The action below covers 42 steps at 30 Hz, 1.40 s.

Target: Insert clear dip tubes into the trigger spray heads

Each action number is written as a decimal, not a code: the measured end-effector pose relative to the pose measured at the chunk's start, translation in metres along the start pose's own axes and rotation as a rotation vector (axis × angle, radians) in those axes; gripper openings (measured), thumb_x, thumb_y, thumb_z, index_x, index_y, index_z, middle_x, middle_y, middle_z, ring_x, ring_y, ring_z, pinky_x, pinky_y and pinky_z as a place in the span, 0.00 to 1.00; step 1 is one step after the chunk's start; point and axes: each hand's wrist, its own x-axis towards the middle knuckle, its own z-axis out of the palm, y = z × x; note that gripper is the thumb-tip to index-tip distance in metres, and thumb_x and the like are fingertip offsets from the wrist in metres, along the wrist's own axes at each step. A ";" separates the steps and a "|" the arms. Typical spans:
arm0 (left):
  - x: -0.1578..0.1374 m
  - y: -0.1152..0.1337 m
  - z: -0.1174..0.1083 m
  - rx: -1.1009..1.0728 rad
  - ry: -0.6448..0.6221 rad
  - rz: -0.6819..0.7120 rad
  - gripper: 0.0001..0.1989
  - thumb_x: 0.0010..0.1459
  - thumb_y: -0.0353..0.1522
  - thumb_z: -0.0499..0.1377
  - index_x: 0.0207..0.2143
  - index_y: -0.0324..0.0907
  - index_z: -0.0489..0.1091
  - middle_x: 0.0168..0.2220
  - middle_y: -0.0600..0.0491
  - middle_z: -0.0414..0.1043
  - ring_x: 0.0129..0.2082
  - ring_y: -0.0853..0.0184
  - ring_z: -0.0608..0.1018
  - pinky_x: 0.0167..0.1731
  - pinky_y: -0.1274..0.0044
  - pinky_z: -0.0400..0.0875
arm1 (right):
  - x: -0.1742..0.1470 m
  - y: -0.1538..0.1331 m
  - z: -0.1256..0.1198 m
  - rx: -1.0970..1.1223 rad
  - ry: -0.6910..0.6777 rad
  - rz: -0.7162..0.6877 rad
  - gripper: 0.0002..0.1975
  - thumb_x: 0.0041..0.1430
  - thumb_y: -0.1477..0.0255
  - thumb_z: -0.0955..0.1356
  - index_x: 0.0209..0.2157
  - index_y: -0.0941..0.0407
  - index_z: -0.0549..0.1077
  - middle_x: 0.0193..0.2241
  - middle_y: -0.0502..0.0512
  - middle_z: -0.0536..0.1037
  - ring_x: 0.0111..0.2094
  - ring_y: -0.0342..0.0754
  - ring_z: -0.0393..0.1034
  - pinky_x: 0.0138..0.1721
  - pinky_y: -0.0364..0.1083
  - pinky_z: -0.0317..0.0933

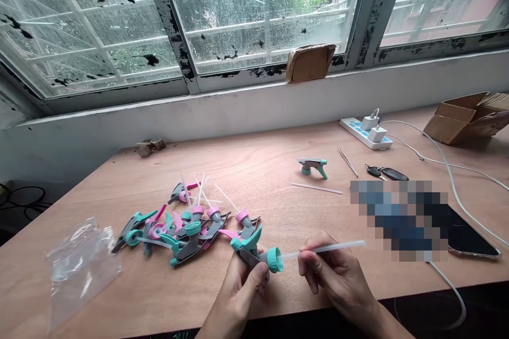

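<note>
My left hand (242,288) is wrapped round a teal and grey trigger spray head (254,254), its teal collar facing right. Between the thumb and fingers of my right hand (338,270) is a thin translucent plastic tube (338,247). The tube's left end meets the collar's opening; how deep it sits I cannot tell. Left of my hands lies a heap of spray heads (191,228) in grey with pink or teal parts, several with tubes sticking up. Farther back rest a single teal and grey spray head (313,166) and a loose tube (316,188).
A clear plastic bag (83,270) lies at the left. Tweezers (348,162), keys (385,172), a phone (469,230) and a blurred-out patch are at the right. Behind them stand a power strip (366,132) with white cables and an open cardboard box (465,116).
</note>
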 end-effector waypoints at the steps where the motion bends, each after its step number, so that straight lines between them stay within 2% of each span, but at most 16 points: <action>1: 0.000 0.000 0.000 -0.008 0.003 0.002 0.20 0.62 0.50 0.60 0.44 0.43 0.70 0.29 0.57 0.66 0.30 0.67 0.67 0.35 0.73 0.63 | 0.000 0.000 0.000 0.002 -0.001 0.009 0.09 0.68 0.66 0.69 0.35 0.56 0.73 0.23 0.50 0.75 0.16 0.38 0.63 0.17 0.38 0.57; 5: 0.000 0.001 0.002 -0.028 0.009 0.027 0.19 0.63 0.48 0.60 0.46 0.43 0.71 0.29 0.57 0.66 0.29 0.67 0.67 0.34 0.74 0.64 | -0.002 0.001 0.000 0.026 0.008 0.057 0.10 0.66 0.64 0.70 0.34 0.56 0.74 0.23 0.51 0.76 0.16 0.39 0.65 0.17 0.39 0.58; 9: 0.000 0.001 0.003 -0.034 0.015 0.040 0.17 0.64 0.47 0.60 0.44 0.43 0.71 0.29 0.57 0.66 0.29 0.68 0.67 0.33 0.75 0.64 | -0.004 0.002 0.001 0.047 0.013 0.087 0.10 0.66 0.64 0.70 0.34 0.56 0.74 0.23 0.51 0.76 0.16 0.39 0.66 0.18 0.39 0.58; 14: -0.001 0.005 0.008 -0.076 0.006 0.018 0.19 0.61 0.48 0.62 0.41 0.41 0.72 0.27 0.56 0.69 0.27 0.69 0.68 0.33 0.75 0.65 | -0.001 -0.001 -0.002 0.038 0.008 0.095 0.11 0.66 0.63 0.70 0.33 0.56 0.74 0.22 0.50 0.75 0.19 0.40 0.65 0.20 0.39 0.57; 16: -0.001 0.008 0.011 -0.115 0.001 -0.004 0.20 0.60 0.48 0.63 0.40 0.41 0.72 0.27 0.56 0.71 0.26 0.69 0.69 0.32 0.76 0.65 | 0.002 -0.006 -0.002 0.031 0.022 0.080 0.10 0.64 0.63 0.72 0.35 0.55 0.75 0.26 0.51 0.76 0.24 0.41 0.68 0.25 0.40 0.60; 18: 0.001 0.009 0.014 -0.148 0.010 -0.028 0.20 0.58 0.48 0.65 0.40 0.40 0.71 0.28 0.54 0.73 0.25 0.70 0.70 0.30 0.77 0.65 | 0.007 -0.013 -0.001 0.103 0.083 0.042 0.10 0.61 0.63 0.74 0.36 0.54 0.76 0.34 0.53 0.77 0.34 0.44 0.70 0.36 0.42 0.65; 20: 0.003 0.010 0.016 -0.170 0.007 -0.053 0.21 0.57 0.48 0.66 0.39 0.40 0.70 0.28 0.53 0.76 0.23 0.71 0.71 0.27 0.78 0.65 | 0.015 -0.022 0.005 0.294 0.156 0.041 0.13 0.61 0.59 0.73 0.31 0.54 0.73 0.36 0.53 0.75 0.40 0.47 0.69 0.45 0.45 0.65; 21: 0.004 0.010 0.017 -0.178 -0.003 -0.062 0.21 0.56 0.48 0.67 0.38 0.40 0.70 0.28 0.53 0.76 0.22 0.71 0.71 0.26 0.78 0.65 | 0.019 -0.027 0.009 0.421 0.176 0.071 0.17 0.63 0.57 0.71 0.27 0.54 0.70 0.33 0.53 0.74 0.38 0.46 0.68 0.46 0.46 0.65; 22: 0.004 0.011 0.017 -0.187 -0.016 -0.072 0.22 0.55 0.47 0.68 0.38 0.40 0.70 0.26 0.54 0.76 0.21 0.71 0.71 0.25 0.78 0.65 | 0.023 -0.031 0.013 0.544 0.179 0.111 0.22 0.65 0.55 0.68 0.23 0.55 0.65 0.27 0.51 0.70 0.32 0.45 0.66 0.42 0.46 0.66; 24: 0.004 0.010 0.017 -0.203 -0.028 -0.088 0.21 0.54 0.46 0.70 0.37 0.40 0.69 0.23 0.55 0.76 0.21 0.71 0.73 0.25 0.79 0.65 | 0.031 -0.039 0.023 0.730 0.166 0.158 0.29 0.68 0.54 0.65 0.18 0.55 0.56 0.17 0.45 0.56 0.21 0.42 0.52 0.29 0.43 0.63; 26: 0.002 0.010 0.017 -0.212 -0.016 -0.105 0.21 0.53 0.45 0.70 0.37 0.40 0.70 0.22 0.55 0.76 0.21 0.70 0.74 0.25 0.78 0.67 | 0.035 -0.043 0.032 0.812 0.174 0.149 0.31 0.68 0.53 0.64 0.17 0.54 0.50 0.16 0.42 0.47 0.18 0.41 0.39 0.19 0.41 0.51; 27: 0.002 0.009 0.016 -0.216 -0.009 -0.114 0.21 0.53 0.45 0.71 0.36 0.40 0.70 0.22 0.54 0.76 0.21 0.69 0.75 0.25 0.78 0.67 | 0.036 -0.044 0.036 0.825 0.189 0.128 0.32 0.69 0.53 0.63 0.17 0.54 0.48 0.15 0.42 0.45 0.17 0.40 0.36 0.16 0.42 0.45; 29: 0.001 0.008 0.015 -0.222 -0.013 -0.125 0.21 0.52 0.46 0.71 0.36 0.39 0.71 0.22 0.54 0.77 0.21 0.68 0.75 0.25 0.77 0.69 | 0.035 -0.042 0.042 0.835 0.230 0.064 0.33 0.69 0.52 0.62 0.17 0.54 0.47 0.15 0.42 0.42 0.17 0.41 0.33 0.15 0.43 0.38; 33: 0.000 0.006 0.015 -0.232 -0.045 -0.110 0.20 0.53 0.45 0.70 0.36 0.39 0.71 0.23 0.52 0.78 0.22 0.68 0.76 0.25 0.77 0.69 | 0.031 -0.036 0.048 0.845 0.291 -0.037 0.33 0.71 0.51 0.60 0.18 0.54 0.46 0.14 0.41 0.39 0.15 0.41 0.32 0.15 0.45 0.33; 37: 0.002 0.003 0.017 -0.221 -0.056 -0.095 0.18 0.57 0.45 0.68 0.37 0.40 0.69 0.29 0.49 0.80 0.20 0.69 0.75 0.22 0.78 0.68 | 0.030 -0.031 0.050 0.835 0.320 -0.034 0.32 0.72 0.54 0.59 0.17 0.54 0.45 0.14 0.42 0.38 0.15 0.41 0.32 0.15 0.45 0.33; 42: 0.006 -0.003 0.016 -0.202 -0.101 -0.083 0.18 0.59 0.46 0.65 0.38 0.40 0.69 0.29 0.50 0.79 0.18 0.70 0.76 0.20 0.79 0.67 | 0.032 -0.023 0.053 0.844 0.374 -0.016 0.32 0.72 0.55 0.59 0.17 0.54 0.44 0.13 0.41 0.37 0.15 0.41 0.30 0.14 0.45 0.32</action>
